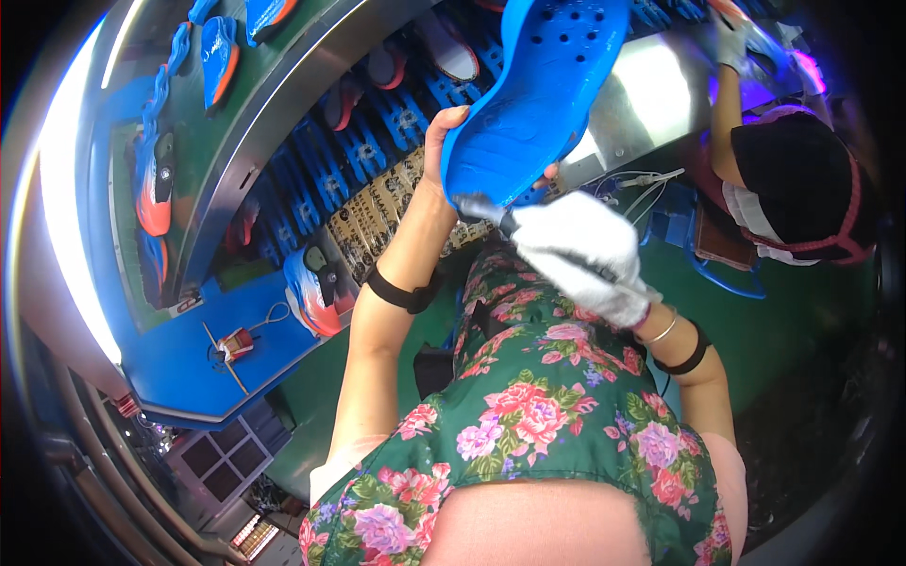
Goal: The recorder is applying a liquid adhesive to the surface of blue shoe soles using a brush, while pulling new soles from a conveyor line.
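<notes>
Bright light strip (68, 208), blue side table (170, 377), metal rail (269, 108), green floor (698, 321), co-worker (793, 174) at right

The table (175, 373) lies left, sole (530, 108) ahead, co-worker (793, 170) right.

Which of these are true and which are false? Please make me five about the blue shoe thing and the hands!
1. The left hand holds a blue shoe-shaped piece. True.
2. Both hands are bare. False: the right hand wears a white glove.
3. A brush-like tool is in the right hand. True.
4. The blue shoe-shaped piece has no holes. False: it has several round holes at the end away from the person.
5. The green garment has pink flowers on it. True.
</notes>
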{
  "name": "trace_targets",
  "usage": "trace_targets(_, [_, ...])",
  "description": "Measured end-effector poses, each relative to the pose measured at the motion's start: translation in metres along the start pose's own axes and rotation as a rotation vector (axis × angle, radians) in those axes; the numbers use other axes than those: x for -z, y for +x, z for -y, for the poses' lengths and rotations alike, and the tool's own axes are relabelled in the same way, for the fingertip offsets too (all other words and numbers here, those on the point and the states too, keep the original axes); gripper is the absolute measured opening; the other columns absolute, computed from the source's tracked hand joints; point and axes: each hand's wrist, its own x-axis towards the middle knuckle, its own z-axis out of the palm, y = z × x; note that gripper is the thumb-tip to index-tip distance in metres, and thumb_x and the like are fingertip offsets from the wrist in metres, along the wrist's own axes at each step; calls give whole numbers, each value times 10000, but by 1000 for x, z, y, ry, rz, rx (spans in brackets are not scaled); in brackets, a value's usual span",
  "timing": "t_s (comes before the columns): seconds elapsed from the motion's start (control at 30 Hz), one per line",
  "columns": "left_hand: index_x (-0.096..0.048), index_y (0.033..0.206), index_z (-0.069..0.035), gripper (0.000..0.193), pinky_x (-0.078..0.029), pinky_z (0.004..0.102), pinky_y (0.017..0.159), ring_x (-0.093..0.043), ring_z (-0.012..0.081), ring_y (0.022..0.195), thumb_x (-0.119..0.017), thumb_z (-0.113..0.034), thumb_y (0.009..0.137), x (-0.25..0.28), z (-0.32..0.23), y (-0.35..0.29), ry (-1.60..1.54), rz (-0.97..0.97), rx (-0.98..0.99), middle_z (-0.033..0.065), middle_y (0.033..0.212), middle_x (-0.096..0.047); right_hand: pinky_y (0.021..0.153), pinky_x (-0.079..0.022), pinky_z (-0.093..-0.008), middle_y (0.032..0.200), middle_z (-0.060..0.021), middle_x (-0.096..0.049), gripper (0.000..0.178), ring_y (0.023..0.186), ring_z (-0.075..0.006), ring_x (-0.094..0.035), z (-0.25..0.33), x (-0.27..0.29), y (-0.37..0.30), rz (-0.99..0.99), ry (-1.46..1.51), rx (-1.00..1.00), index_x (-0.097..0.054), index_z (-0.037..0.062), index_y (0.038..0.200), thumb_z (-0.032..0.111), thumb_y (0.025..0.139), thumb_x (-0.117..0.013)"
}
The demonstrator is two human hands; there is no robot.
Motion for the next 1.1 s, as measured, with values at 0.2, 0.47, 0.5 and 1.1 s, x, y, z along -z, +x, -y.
trace_targets(0.2, [-284,1566,11,1034,-520,516,846,-600,436,1072,-595,-658,840,-5,11,-4,4,-241,-107,333,1463,-431,814,-570,-308,1003,-126,-755,190,911,-192,-727,1,23,9,-58,241,-279,-772,12,997,-24,810,-784])
trace_targets(0.47, [-300,1569,-37,924,-499,554,868,-568,486,1138,-578,-593,886,-5,45,-12,-231,-143,-33,293,1494,-424,775,-580,-346,1047,-115,-755,252,892,-218,-711,-33,94,79,-148,-540,320,-765,54,1076,3,831,-737])
trace_targets(0.5, [-310,1565,-35,916,-499,548,861,-566,483,1140,-573,-593,888,-3,47,-8,-236,-157,6,292,1498,-420,781,-581,-362,1059,-114,-752,279,909,-237,-710,-35,104,84,-124,-743,549,-758,63,1101,3,831,-721])
trace_targets(1.1, [-106,1599,-64,1269,-553,588,974,-481,536,1287,-916,-471,711,-88,-81,-11,80,415,-370,287,1599,-199,732,-548,-262,950,-107,-746,205,808,-151,-693,-35,58,-23,-506,564,-472,-747,-45,1015,-97,824,-694])
